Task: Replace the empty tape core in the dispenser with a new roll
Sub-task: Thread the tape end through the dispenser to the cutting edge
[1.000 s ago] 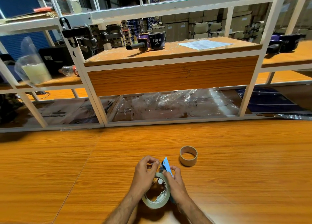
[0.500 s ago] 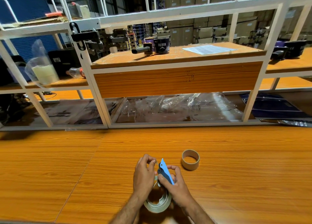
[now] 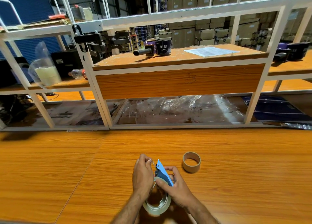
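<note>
A blue tape dispenser (image 3: 163,172) with a roll of clear tape (image 3: 157,207) seated in it is held just above the wooden table (image 3: 67,164), near its front edge. My right hand (image 3: 175,186) grips the dispenser's body from the right. Fingers of my left hand (image 3: 142,174) pinch the loose tape end up near the dispenser's top. Both hands hide most of the dispenser. The empty brown cardboard core (image 3: 191,162) stands on the table just right of the hands, apart from them.
A white metal shelf frame (image 3: 101,95) runs along the table's far edge, with crumpled clear plastic (image 3: 177,109) on its lower level. On the upper wooden shelf stand a black mug (image 3: 163,47) and a paper sheet (image 3: 211,51).
The view shifted down a little. My left fingers have lifted toward the dispenser's top with the tape end; the roll sits lower in view. The core has not moved.
</note>
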